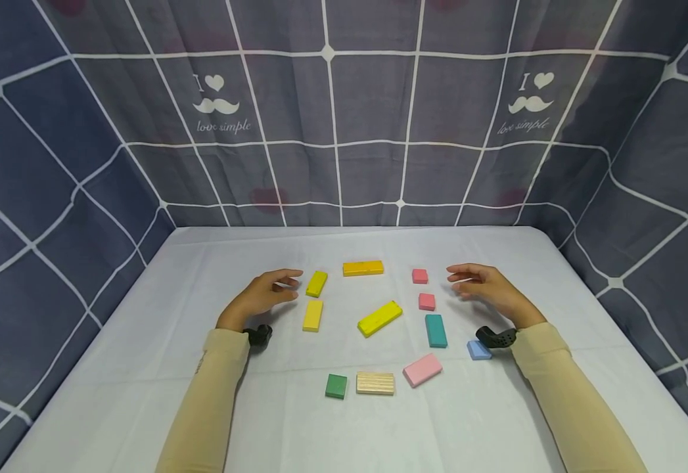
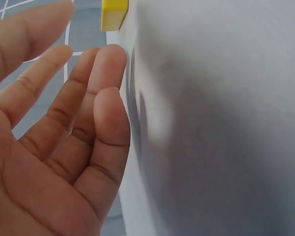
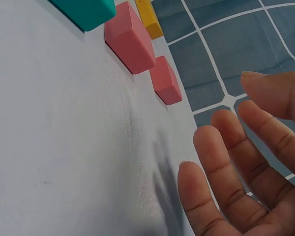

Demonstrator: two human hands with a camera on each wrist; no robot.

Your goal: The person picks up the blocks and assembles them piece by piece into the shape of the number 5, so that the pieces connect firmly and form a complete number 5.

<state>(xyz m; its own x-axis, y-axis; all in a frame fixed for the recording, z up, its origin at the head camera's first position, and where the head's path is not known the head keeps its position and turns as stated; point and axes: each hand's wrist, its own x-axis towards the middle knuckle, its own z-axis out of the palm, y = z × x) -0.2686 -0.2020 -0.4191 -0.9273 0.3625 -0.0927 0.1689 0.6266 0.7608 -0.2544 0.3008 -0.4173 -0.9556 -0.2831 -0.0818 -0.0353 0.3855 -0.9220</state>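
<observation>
left hand (image 1: 263, 291) and right hand (image 1: 491, 287) over a white cloth (image 1: 284, 420), fingers loosely bent, thumbs apart from them, neither holding anything. just beyond the left fingertips, and apparently not touching them, lies the upper yellow block (image 1: 317, 284), with the lower yellow block (image 1: 312, 315) nearer the wearer; to the inner side of the right hand lie the far red block (image 1: 419, 276) and the near red block (image 1: 426, 301), with a teal block (image 1: 435, 330) nearer the wearer. all five appear rigid and smooth-faced, and are judged light, hardly fragile and perhaps slightly slippery. the yellow and teal pieces are probably best pinched across their long sides at mid-length; the shorter red ones offer less surface, suiting thumb and forefinger on opposite sides.
</observation>
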